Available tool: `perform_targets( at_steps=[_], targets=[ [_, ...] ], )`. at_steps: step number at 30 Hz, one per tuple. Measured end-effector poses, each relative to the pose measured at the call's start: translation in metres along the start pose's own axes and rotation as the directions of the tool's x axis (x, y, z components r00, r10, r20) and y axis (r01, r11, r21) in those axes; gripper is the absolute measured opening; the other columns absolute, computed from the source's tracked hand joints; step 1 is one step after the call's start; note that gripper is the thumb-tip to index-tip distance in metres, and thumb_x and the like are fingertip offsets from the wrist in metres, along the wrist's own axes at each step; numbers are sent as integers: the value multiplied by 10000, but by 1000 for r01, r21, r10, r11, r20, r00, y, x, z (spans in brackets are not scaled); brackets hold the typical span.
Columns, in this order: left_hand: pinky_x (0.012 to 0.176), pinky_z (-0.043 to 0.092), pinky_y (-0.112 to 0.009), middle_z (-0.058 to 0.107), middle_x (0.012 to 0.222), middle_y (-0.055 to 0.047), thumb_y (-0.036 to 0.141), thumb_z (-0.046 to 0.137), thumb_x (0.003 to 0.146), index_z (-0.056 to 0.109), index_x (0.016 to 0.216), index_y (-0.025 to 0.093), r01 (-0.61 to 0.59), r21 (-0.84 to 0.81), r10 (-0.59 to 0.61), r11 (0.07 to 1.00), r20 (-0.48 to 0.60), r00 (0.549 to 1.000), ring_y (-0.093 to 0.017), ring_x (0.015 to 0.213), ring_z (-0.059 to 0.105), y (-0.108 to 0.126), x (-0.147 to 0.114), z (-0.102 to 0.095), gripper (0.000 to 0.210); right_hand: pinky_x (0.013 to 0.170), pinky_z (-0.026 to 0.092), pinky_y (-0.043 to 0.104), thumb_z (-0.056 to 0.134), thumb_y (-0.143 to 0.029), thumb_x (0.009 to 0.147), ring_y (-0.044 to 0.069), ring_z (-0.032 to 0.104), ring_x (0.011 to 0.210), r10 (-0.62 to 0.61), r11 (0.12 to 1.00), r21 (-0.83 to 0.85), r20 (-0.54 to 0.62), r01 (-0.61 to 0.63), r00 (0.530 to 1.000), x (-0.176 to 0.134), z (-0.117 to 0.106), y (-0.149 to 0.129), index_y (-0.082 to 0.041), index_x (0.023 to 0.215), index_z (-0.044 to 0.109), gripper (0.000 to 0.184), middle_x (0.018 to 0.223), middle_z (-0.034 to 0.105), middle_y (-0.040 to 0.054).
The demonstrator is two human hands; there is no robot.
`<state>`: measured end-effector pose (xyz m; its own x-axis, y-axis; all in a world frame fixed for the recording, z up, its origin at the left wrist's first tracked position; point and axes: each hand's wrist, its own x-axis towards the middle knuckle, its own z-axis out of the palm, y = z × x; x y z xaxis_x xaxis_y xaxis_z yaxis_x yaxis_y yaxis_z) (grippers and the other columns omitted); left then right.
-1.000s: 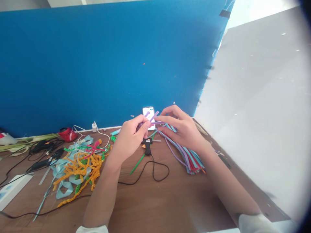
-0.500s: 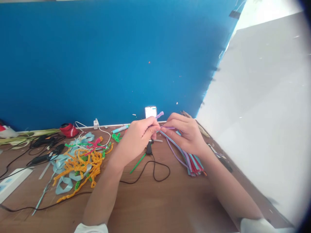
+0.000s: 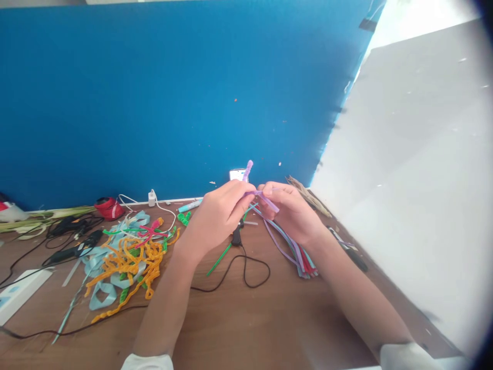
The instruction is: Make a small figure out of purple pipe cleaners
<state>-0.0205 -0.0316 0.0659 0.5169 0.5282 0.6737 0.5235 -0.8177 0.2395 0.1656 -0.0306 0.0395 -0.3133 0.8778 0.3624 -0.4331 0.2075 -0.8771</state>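
Observation:
A purple pipe cleaner [image 3: 271, 203] spans my two hands above the table. My left hand [image 3: 217, 210] pinches it between thumb and fingers, and its coiled upper end stands up behind that hand. My right hand [image 3: 292, 213] is closed at the fingertips on the same pipe cleaner, whose loose tail slants down to the right. Beneath my right forearm lies a bundle of pipe cleaners [image 3: 298, 254] in purple, light blue and red. Part of that bundle is hidden by the hand.
A tangle of orange pipe cleaners [image 3: 133, 257] and light blue ribbon [image 3: 102, 295] lies at left. A black corded device [image 3: 237, 235] and a green stick [image 3: 219, 259] sit below the hands. A phone [image 3: 235, 174] leans on the blue panel [image 3: 173, 103]. A power strip [image 3: 23, 293] is far left.
The coiled end of the purple pipe cleaner has swung upright. My right hand has turned and its fingers have curled in, and the tail now bends down past them.

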Motion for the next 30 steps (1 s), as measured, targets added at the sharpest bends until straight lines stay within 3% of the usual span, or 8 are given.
perform_targets(
  at_steps=[6, 10, 14, 18, 22, 25, 28, 30],
  targets=[
    [617, 375, -254, 585, 705, 27, 255, 473, 1002, 601, 899, 177, 113, -153, -111, 982, 21, 994, -100, 633, 507, 8, -1, 1, 182, 614, 386, 266, 695, -259, 891, 103, 484, 634, -307, 840, -468, 6, 274, 952, -4, -7, -14, -201, 798, 699, 109, 717, 566, -22],
    [546, 354, -238, 570, 640, 39, 303, 469, 1006, 591, 842, 179, 219, -314, -210, 924, 61, 976, -81, 550, 472, 11, -1, 2, 239, 669, 446, 297, 705, -196, 878, 142, 582, 778, -597, 390, -770, 205, 504, 776, -6, -12, -17, -251, 1057, 716, 187, 945, 630, 27],
    [499, 375, -209, 570, 637, 38, 335, 485, 999, 587, 841, 180, 298, -435, -262, 850, 141, 955, -75, 524, 481, 12, -2, 3, 243, 753, 438, 355, 616, -137, 928, 179, 606, 877, -616, -9, -824, 451, 566, 646, -7, -17, -16, -263, 1066, 705, 207, 1006, 683, 48],
    [495, 379, -213, 568, 652, 32, 332, 486, 996, 610, 840, 176, 304, -396, -256, 867, 171, 952, -79, 526, 495, 12, -3, 2, 253, 729, 371, 372, 630, -163, 931, 183, 574, 808, -524, -128, -816, 538, 564, 660, -8, -18, -18, -237, 1013, 694, 128, 932, 726, 36],
    [616, 405, -254, 632, 757, -2, 237, 482, 991, 646, 878, 173, 130, -160, -119, 979, 75, 990, -112, 672, 555, 9, -2, 5, 209, 730, 347, 365, 601, -214, 953, 175, 535, 766, -486, 69, -845, 436, 531, 757, -10, -10, -20, -214, 850, 677, 128, 825, 690, 29],
    [664, 407, -288, 652, 800, -30, 147, 464, 972, 646, 880, 170, -52, 65, 51, 997, 12, 999, -140, 739, 560, 4, -2, 9, 205, 694, 349, 334, 628, -314, 938, 157, 483, 706, -401, 507, -765, 198, 397, 894, -10, -2, -17, -208, 698, 634, 263, 702, 589, 3],
    [642, 386, -320, 655, 754, -39, 99, 459, 945, 643, 848, 178, -203, 316, 231, 927, -51, 972, -157, 701, 559, 1, -3, 11, 222, 628, 347, 296, 689, -372, 874, 132, 441, 640, -87, 922, -379, -8, 77, 996, -7, 1, -10, -197, 645, 635, 294, 653, 544, -12],
    [636, 381, -328, 673, 751, -37, 85, 472, 933, 647, 873, 188, -274, 415, 343, 868, -102, 934, -159, 701, 583, 0, -5, 12, 211, 578, 354, 274, 771, -375, 771, 114, 440, 575, 140, 986, -94, 48, -135, 989, -5, 1, -5, -187, 636, 674, 251, 616, 564, -14]
  ],
)
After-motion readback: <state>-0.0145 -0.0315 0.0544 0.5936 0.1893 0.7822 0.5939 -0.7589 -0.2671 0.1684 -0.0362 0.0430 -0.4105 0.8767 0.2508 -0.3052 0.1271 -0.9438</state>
